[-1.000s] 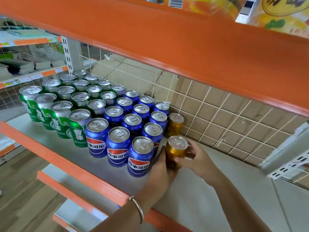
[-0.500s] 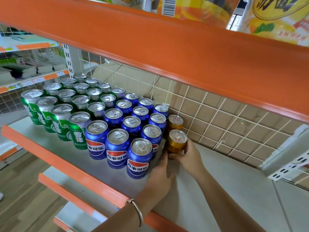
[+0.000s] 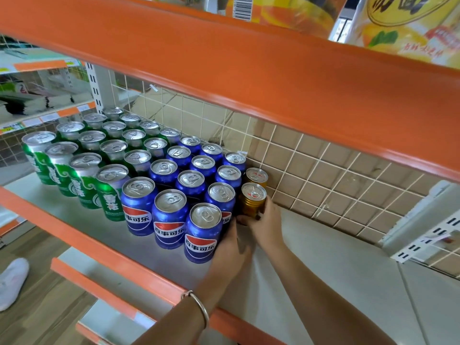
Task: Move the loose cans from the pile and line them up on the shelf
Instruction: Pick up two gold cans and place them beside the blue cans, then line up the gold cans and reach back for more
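A gold can stands upright on the grey shelf, right behind it a second gold can by the wire grid. My right hand grips the front gold can low on its side. My left hand, with a bracelet on the wrist, lies between that can and the nearest blue can, its fingers against the gold can's base. Rows of blue cans and green cans fill the shelf to the left.
An orange upper shelf edge overhangs closely. A wire grid back wall runs behind the cans. Bare shelf surface lies to the right of the gold cans. An orange front lip borders the shelf. A white shoe is on the floor.
The gold can has been pushed back and left, from the open shelf to a place beside the blue cans and in front of the other gold can. Both hands followed it.
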The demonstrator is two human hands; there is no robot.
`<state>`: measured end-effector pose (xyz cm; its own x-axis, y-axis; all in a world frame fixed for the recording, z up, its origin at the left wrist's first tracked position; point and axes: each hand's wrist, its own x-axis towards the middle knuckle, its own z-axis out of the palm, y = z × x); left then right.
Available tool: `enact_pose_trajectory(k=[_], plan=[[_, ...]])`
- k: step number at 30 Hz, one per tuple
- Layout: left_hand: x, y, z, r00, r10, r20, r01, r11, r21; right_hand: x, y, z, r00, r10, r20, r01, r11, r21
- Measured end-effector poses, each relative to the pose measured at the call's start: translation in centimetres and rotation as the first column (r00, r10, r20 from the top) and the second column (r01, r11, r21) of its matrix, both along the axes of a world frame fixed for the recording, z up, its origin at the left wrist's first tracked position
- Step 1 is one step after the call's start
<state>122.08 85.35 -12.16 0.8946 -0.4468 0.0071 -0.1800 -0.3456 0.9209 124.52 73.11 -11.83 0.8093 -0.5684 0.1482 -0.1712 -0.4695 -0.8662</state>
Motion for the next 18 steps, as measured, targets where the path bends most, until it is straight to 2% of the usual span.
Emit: enact_pose_trajectory(k=[6,8,11,13,16,18], plan=[[-0.2,0.3,0.3,1.0,-0.015,-0.025,0.014,1.0,-0.003,-0.1,0.1,0.7,0.998,0.004,-0.07,-0.005,1.0,-0.014],[-0.3,0.2,0.6,0.999,-0.038,-0.026,0.039,0.998,0.042,-0.3,0.0,0.9,0.994,0.043,-0.099,-0.043,0.999,0.003],[0.0,0.0,1.1,0.998,-0.05,0.048,0.043,0.991,0.128,-0.9,0.0,0.9,0.995,0.06,-0.08,-0.059,0.998,0.019],[0.4,-0.3,1.5,0.998,-0.068,0.01,0.066,0.993,0.1,-1.7,0.0,1.2,0.997,0.048,-0.064,-0.047,0.999,0.011],[1.3,-0.6,1.8,0.996,-0.069,0.051,0.058,0.978,0.199,-3.0,-0.2,1.4,0.995,0.058,-0.083,-0.057,0.998,0.008],[1.5,-0.9,2.0,0.997,-0.077,0.015,0.072,0.976,0.207,-3.9,-0.4,1.3,0.993,0.027,-0.119,-0.028,1.0,-0.002]])
